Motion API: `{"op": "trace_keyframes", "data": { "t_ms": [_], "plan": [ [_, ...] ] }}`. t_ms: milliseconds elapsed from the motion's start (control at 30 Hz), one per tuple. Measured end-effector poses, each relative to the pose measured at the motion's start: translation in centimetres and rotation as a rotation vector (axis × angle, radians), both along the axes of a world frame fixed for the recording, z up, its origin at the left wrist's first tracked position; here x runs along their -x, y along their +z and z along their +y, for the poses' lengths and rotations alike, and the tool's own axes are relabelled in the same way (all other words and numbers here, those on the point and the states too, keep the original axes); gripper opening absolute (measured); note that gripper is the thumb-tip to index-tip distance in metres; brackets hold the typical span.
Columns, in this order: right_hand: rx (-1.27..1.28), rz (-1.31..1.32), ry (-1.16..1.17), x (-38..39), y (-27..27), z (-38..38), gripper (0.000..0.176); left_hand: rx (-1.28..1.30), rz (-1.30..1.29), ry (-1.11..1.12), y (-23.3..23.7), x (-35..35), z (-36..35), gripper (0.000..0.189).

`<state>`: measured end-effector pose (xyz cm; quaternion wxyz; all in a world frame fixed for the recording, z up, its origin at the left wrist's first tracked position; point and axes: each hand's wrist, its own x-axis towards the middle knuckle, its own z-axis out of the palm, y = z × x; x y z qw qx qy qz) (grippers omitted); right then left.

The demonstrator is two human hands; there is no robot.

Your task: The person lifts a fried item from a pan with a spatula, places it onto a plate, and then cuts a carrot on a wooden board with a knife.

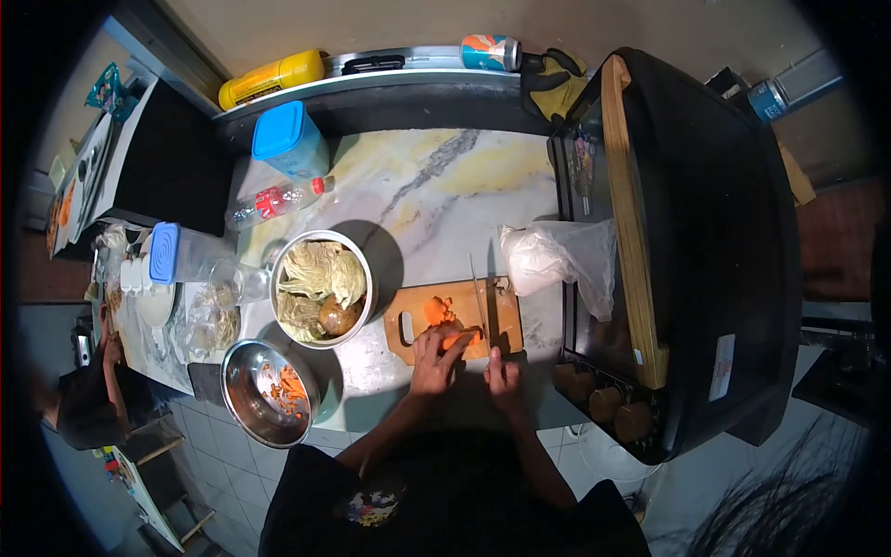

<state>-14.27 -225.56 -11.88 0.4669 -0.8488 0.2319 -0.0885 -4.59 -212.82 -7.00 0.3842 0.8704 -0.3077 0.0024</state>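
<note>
A wooden cutting board (401,302) lies on the marble counter in front of me. My left hand (433,362) presses a piece of carrot (461,339) against the board with its fingers. In my right hand (504,379) is the handle of a knife (479,288), whose long blade points away from me, just right of the carrot piece. More orange carrot pieces (437,310) sit on the board above my left hand. Left of the board stands a white pot (370,311) with cabbage leaves and a brown round vegetable.
A steel bowl (238,408) with carrot bits stands lower left. A plastic bag (538,260) with white contents lies right of the board, beside a black oven (715,251). Behind are a bottle (274,202) and a blue-lidded container (295,148). Another person (88,408) is at far left.
</note>
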Motion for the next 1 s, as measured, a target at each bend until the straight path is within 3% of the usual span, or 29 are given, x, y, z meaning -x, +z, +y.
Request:
{"op": "trace_keyframes", "data": {
  "t_ms": [67,133,233,467,667,733,767,833,1000],
  "plan": [
    [0.004,-0.002,0.004,-0.6,1.4,-0.1,0.055,0.006,-0.009,0.014,0.3,0.0,-0.2,0.046],
    [-0.556,0.086,-0.018,-1.5,4.4,-0.6,0.055,0.013,-0.022,0.025,0.3,0.2,-0.1,0.045],
    [-0.625,0.207,-0.119,-1.5,5.1,-0.7,0.057,0.016,-0.074,0.039,0.1,0.2,0.0,0.033],
    [-0.546,0.275,-0.048,-1.3,4.8,-1.6,0.064,-0.023,-0.076,0.03,0.6,-0.1,0.3,0.044],
    [-0.503,0.294,-0.188,-1.2,5.1,0.2,0.062,-0.007,-0.049,0.006,0.0,-0.2,0.1,0.051],
    [-0.113,0.152,-0.046,-0.2,3.5,0.9,0.05,-0.003,-0.039,-0.001,-0.2,0.0,0.2,0.054],
    [-0.113,0.151,-0.048,-0.3,3.7,0.9,0.05,-0.004,-0.036,-0.003,-0.1,-0.1,0.1,0.054],
    [-0.525,0.213,-0.15,-1.0,4.6,0.6,0.046,-0.005,-0.037,-0.01,-0.1,-0.2,0.2,0.053],
    [-0.462,0.143,-0.122,-0.9,3.0,1.0,0.044,0.1,-0.093,0.003,-1.1,-0.3,0.2,0.045]
  ]
}}
